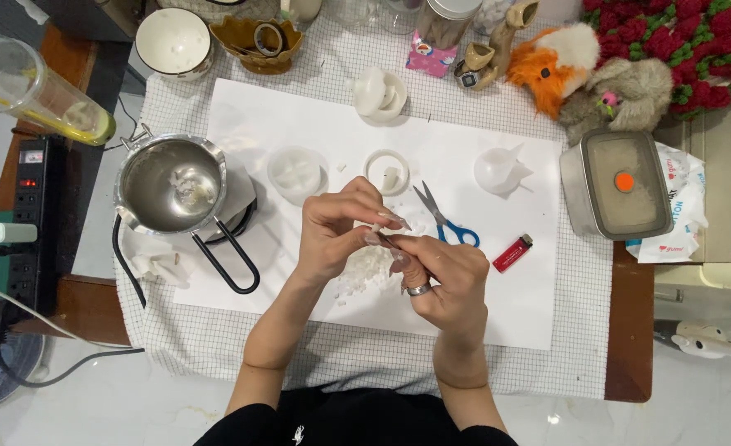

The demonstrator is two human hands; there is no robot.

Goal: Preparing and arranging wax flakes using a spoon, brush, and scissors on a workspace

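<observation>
My left hand (337, 227) and my right hand (444, 272) meet over the middle of a white paper sheet (299, 107). Their fingertips pinch a small white piece of wax (379, 229) between them. Just below the hands lies a small pile of white wax crumbs (364, 268). A ring shows on my right hand. What exactly each hand grips is partly hidden by the fingers.
A steel melting pot (171, 183) with black handle stands left. White moulds (295, 172), a ring mould (386, 171), blue scissors (446, 223), a red lighter (512, 253) and a lidded grey box (617, 183) lie around. A power strip (28, 223) sits far left.
</observation>
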